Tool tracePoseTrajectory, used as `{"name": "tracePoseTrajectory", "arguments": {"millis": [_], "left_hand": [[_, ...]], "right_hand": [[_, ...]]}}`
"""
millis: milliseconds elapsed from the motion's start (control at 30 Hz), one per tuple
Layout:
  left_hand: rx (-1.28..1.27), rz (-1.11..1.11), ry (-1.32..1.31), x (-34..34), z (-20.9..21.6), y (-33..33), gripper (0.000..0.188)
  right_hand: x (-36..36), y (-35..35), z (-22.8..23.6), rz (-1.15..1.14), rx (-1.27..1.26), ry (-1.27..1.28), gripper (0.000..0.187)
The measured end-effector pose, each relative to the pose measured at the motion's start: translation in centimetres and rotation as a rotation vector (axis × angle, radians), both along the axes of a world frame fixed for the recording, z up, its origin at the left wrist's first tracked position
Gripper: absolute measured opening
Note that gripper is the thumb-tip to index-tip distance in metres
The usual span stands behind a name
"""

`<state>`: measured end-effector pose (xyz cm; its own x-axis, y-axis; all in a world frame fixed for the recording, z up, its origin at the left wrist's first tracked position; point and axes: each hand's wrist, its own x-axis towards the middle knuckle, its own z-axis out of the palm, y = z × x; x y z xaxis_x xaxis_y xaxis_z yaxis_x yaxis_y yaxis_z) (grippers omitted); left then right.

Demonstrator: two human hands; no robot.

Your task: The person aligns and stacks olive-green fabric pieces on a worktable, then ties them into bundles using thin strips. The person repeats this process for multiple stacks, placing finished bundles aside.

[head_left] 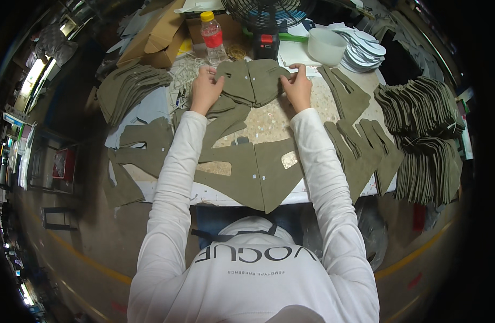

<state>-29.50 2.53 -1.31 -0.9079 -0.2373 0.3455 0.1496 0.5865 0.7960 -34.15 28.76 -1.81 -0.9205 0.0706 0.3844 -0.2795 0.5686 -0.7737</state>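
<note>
At the far middle of the table, two olive-green cut fabric pieces lie side by side, a left piece and a right piece, each with a small white sticker near the shared edge. My left hand pinches the outer edge of the left one between thumb and fingers. The outer edge of the right one is pinched by my right hand. Nearer me lie two larger fabric panels, also stickered, with cut-out openings. More olive pieces overlap below my left hand.
Fabric stacks lie at the left, with tied bundles at the right edge. Slotted pieces rest right of my right hand. Behind stand a yellow-capped bottle, a fan, a white tub and a cardboard box.
</note>
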Motion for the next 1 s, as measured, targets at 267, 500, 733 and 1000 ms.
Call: {"name": "tracePoseTrajectory", "arguments": {"millis": [267,500,733,1000], "left_hand": [[0.419,-0.219,-0.036,2.7,5.2,1.1,0.031],[0.622,-0.33,-0.059,13.2,11.8,0.1,0.028],[0.773,-0.295,-0.014,24.3,6.6,6.2,0.05],[0.658,-0.119,-0.228,27.5,0.1,9.4,0.05]], "right_hand": [[0.9,0.1,2.5,0.356,-0.452,-0.122,0.021],[7.5,4.7,8.3,0.54,-0.647,-0.241,0.028],[19.8,6.3,6.7,0.401,-0.709,-0.349,0.041],[25.6,6.2,0.9,0.339,-0.606,-0.569,0.046]]}}
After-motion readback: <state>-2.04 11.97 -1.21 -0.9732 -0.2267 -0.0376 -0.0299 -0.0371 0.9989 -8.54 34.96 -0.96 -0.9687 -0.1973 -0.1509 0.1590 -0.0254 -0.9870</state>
